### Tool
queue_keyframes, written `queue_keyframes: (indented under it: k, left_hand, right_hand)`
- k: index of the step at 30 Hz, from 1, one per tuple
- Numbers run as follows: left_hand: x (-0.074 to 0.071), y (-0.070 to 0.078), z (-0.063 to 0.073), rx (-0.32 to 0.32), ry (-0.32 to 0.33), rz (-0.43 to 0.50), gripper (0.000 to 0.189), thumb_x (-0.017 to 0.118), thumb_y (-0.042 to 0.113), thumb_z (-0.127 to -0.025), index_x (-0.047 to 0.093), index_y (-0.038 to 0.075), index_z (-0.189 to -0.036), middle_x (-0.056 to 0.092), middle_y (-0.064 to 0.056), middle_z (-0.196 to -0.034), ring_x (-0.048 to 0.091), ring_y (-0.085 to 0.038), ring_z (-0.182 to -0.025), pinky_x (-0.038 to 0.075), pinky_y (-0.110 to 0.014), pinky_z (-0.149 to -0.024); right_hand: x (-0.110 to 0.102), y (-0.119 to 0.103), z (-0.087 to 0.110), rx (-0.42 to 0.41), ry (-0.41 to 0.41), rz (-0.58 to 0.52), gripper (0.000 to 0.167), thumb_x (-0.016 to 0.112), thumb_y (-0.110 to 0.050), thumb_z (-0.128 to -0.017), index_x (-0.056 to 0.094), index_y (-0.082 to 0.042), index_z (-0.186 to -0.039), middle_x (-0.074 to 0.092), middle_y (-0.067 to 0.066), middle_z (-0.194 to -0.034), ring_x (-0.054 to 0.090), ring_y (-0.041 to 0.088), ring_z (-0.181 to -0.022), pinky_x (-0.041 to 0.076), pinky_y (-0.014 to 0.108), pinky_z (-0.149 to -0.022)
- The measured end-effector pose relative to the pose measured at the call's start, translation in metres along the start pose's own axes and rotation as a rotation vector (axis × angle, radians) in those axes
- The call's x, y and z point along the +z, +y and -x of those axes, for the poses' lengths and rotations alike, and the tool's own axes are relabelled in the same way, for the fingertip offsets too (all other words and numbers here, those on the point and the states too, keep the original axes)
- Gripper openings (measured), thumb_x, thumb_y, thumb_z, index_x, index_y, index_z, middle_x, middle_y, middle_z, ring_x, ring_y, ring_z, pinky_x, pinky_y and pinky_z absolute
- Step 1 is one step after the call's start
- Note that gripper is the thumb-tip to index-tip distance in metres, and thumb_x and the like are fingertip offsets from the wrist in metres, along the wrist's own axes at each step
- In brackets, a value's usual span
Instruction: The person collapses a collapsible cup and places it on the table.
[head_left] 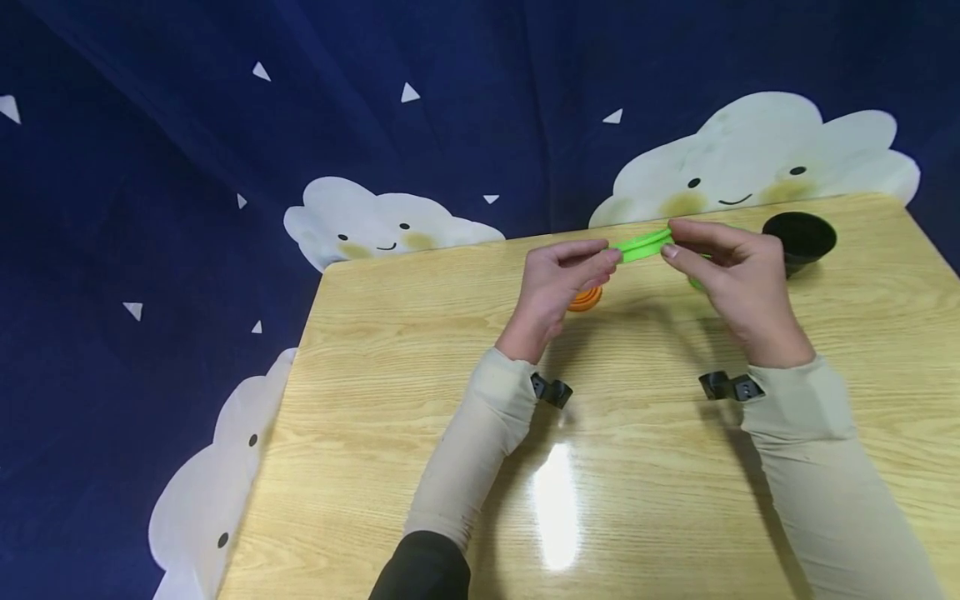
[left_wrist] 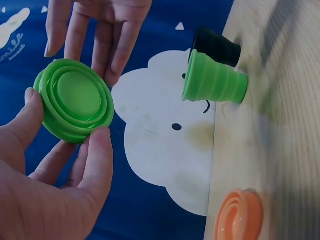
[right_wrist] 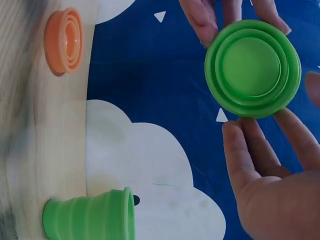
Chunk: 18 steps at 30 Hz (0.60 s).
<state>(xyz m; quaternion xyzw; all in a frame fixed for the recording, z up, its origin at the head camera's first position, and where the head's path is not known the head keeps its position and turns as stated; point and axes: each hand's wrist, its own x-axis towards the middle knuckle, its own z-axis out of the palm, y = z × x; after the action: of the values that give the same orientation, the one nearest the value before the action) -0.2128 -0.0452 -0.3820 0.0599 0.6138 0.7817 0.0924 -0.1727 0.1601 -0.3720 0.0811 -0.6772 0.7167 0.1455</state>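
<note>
Flat, round, concentrically ringed green cup point(right_wrist: 251, 66)

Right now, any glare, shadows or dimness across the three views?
Head: bright glare on the table between the sleeves, soft shadows beside them. Left wrist: dimmer, shadow on the table at upper right. Right wrist: also dim; the held green disc shows clear ridges, the orange disc looks pale.

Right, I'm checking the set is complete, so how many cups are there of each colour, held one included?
Green: 2, flat green cup and tall green cup
Orange: 1, orange cup
Black: 1, black cup
Total: 4 cups
</note>
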Motion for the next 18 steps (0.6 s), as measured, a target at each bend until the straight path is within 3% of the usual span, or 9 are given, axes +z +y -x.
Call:
queue_keyframes:
  k: [9, 15, 18]
  left_hand:
    - [0.0, 0.003, 0.0, 0.11, -0.001, -0.302, 0.041, 0.088, 0.003, -0.075, 0.075, -0.001, -0.114, 0.075, -0.005, -0.102, 0.072, -0.016, -0.088, 0.059, -0.026, -0.078]
    - [0.006, 0.0, -0.002, 0.172, 0.032, -0.424, 0.047, 0.09, -0.005, -0.069, 0.074, -0.003, -0.114, 0.074, -0.011, -0.101, 0.071, -0.012, -0.085, 0.058, -0.021, -0.076]
    - [0.009, -0.002, -0.003, 0.178, 0.054, -0.451, 0.048, 0.089, -0.008, -0.068, 0.074, -0.003, -0.114, 0.074, -0.011, -0.105, 0.071, -0.011, -0.087, 0.057, -0.019, -0.077]
  right_hand:
    - [-0.003, 0.0, 0.001, 0.103, -0.024, 0.295, 0.053, 0.089, -0.008, -0.077, 0.069, 0.0, -0.125, 0.068, 0.008, -0.119, 0.067, 0.01, -0.098, 0.054, 0.014, -0.082]
    - [0.002, 0.005, 0.0, 0.054, -0.016, 0.492, 0.063, 0.095, -0.015, -0.07, 0.07, -0.004, -0.126, 0.067, 0.015, -0.121, 0.065, -0.003, -0.092, 0.052, 0.01, -0.079]
    - [0.004, 0.007, 0.0, 0.026, -0.01, 0.559, 0.064, 0.095, -0.016, -0.069, 0.07, -0.004, -0.127, 0.067, 0.015, -0.121, 0.067, -0.003, -0.093, 0.052, 0.009, -0.077]
